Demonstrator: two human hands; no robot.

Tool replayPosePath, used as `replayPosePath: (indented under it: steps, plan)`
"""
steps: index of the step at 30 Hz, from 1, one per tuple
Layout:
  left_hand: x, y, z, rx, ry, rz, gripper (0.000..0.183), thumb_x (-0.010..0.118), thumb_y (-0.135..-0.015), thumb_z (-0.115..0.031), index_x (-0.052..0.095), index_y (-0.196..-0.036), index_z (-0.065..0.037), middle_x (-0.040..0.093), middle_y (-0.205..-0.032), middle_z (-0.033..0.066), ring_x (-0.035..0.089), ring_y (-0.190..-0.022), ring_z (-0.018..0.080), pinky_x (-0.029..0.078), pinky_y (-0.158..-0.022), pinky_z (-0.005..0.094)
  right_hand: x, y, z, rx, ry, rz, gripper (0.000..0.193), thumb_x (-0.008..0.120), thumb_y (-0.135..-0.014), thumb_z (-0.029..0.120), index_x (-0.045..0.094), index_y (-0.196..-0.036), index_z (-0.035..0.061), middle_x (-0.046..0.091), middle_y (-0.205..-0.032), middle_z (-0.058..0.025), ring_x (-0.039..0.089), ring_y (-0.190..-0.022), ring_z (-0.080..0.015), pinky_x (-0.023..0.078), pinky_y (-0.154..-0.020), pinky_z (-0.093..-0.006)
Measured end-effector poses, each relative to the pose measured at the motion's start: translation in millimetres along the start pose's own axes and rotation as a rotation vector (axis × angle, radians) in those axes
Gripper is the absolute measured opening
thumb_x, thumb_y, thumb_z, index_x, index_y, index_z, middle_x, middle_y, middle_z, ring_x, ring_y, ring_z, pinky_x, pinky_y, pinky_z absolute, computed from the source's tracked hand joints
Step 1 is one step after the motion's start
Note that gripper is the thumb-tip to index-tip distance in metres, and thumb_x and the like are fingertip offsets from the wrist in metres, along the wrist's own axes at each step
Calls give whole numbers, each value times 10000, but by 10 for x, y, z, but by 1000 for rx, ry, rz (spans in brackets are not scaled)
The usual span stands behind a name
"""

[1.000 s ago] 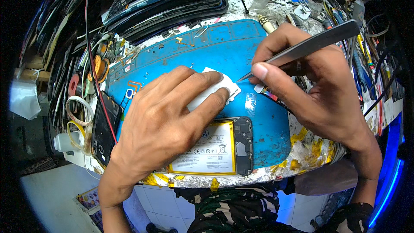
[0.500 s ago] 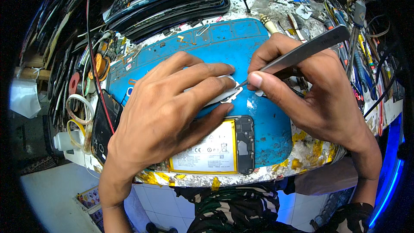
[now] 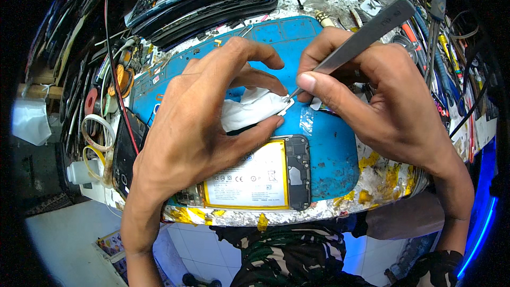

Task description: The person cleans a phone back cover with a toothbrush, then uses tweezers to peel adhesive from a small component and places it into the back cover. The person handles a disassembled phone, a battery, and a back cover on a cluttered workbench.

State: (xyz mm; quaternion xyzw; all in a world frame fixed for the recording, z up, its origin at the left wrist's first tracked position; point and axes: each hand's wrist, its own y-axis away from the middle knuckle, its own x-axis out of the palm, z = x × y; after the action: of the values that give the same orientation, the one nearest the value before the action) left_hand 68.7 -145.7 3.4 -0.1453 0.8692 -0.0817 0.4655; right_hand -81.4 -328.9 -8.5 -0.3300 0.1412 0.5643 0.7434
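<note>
My left hand (image 3: 183, 122) arches over a crumpled white tissue or cloth (image 3: 249, 110), with its fingers apart and raised. Its thumb lies along the near edge of the white piece. Between finger and thumb, my right hand (image 3: 377, 93) grips metal tweezers (image 3: 366, 34), their points down at the cloth's right end. A small pale part (image 3: 287, 108) shows there, mostly covered. Below my left thumb lies an opened phone (image 3: 299, 170) with a white, yellow-edged battery (image 3: 249, 183); my hand hides its left portion. Everything rests on a blue work mat (image 3: 334, 154).
Clear tape (image 3: 306, 121) lies on the mat beside the tweezers' points. Stacked phone or tablet shells (image 3: 207, 8) stand at the back left. Tape rolls (image 3: 98, 130) and a red cable (image 3: 119, 90) are at left. Screwdrivers and other tools (image 3: 449, 58) crowd the right side.
My left fingers have lifted off the white cloth and bent upward, uncovering more of it. The tweezers stay at its right end, their handle tilted slightly further up.
</note>
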Motion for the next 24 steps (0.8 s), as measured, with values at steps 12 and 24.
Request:
replayPosePath:
  steps: [12,24]
  plan:
    - [-62,10,-74,-89,-93,86,282,829,-771,9,697,-1020,14,743,-1012,127,742,-1012,237,584,-873,344,-27,6,34,150,-100,44,152,630,-997,97,623,-980,-53,636,-901,-83,671,-831,-127,537,-724,-251]
    - [-165,21,-101,-108,2,25,224,820,-774,-1,733,-978,-31,777,-1012,125,755,-891,235,584,-794,327,-163,-34,150,201,-90,110,113,643,-988,74,614,-993,-35,666,-893,-89,662,-775,-106,521,-673,-246]
